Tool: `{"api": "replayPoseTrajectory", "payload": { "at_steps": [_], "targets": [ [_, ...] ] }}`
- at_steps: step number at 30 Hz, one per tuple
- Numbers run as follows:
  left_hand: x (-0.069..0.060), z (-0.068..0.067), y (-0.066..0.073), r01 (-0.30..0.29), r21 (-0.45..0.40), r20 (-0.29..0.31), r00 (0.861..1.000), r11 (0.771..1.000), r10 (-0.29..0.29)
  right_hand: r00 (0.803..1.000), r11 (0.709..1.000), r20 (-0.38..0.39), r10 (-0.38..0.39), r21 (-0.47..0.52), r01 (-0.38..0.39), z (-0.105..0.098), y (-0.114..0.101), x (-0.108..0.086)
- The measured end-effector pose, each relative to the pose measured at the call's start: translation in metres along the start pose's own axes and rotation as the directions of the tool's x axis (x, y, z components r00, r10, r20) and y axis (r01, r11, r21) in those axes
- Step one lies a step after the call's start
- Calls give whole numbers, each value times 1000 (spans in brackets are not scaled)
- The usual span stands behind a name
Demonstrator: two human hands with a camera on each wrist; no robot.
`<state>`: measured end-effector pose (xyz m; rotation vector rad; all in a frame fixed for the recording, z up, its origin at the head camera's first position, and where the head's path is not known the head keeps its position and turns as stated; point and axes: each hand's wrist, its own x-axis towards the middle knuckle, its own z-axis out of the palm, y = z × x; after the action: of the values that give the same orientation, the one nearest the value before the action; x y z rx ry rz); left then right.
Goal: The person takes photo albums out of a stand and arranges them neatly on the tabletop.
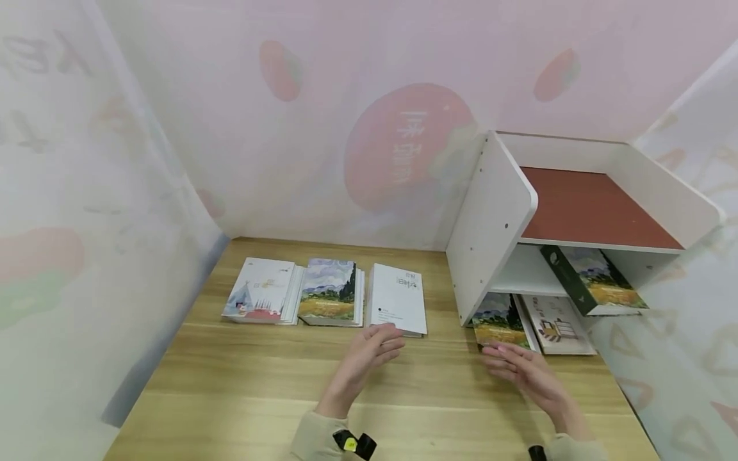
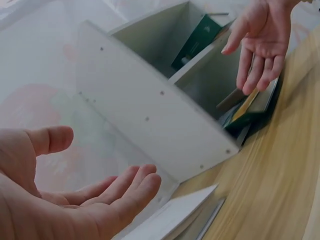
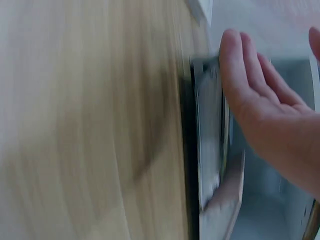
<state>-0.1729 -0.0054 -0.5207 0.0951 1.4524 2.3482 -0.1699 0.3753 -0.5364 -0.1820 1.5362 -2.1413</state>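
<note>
My left hand [image 1: 363, 362] hovers with extended fingers by the near edge of a white book [image 1: 398, 298]; the left wrist view shows its palm holding nothing. Over to the right, my right hand [image 1: 527, 374] is at the front of a landscape-cover book [image 1: 500, 314] in the shelf's lower compartment, fingers nearly straight. Whether it touches that book I cannot tell. Beside it leans a white book with a small house-like drawing [image 1: 558, 328]. A dark green landscape-cover book [image 1: 599, 275] juts from the compartment above.
A white two-tier shelf [image 1: 490, 211] with a red-brown top board [image 1: 588, 208] stands at the table's right back. Left of the white book lie another landscape-cover book [image 1: 327, 291] and a white book with a tent picture [image 1: 259, 288]. Printed curtains [image 1: 230, 128] surround the wooden table [image 1: 230, 390].
</note>
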Motion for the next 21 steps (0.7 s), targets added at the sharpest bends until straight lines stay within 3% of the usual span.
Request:
{"api": "replayPoseTrajectory", "payload": {
  "at_steps": [5,9,15,19,21],
  "targets": [
    [10,23,-7,3,-24,70,998,1000,-1,991,994,137,0,108,-15,-39,-19,-21],
    [16,34,-10,9,-48,78,997,999,-6,979,985,205,14,164,-48,-65,-30,-35],
    [21,46,-11,10,-42,88,996,999,-6,948,975,315,-38,222,-34,-97,-44,-49],
    [26,56,-13,30,-39,90,996,999,-26,931,958,358,-74,284,-33,-111,-55,-54],
    [28,61,-14,36,-41,90,995,999,-32,931,955,355,-88,296,-23,-118,-61,-57]
  ]
}}
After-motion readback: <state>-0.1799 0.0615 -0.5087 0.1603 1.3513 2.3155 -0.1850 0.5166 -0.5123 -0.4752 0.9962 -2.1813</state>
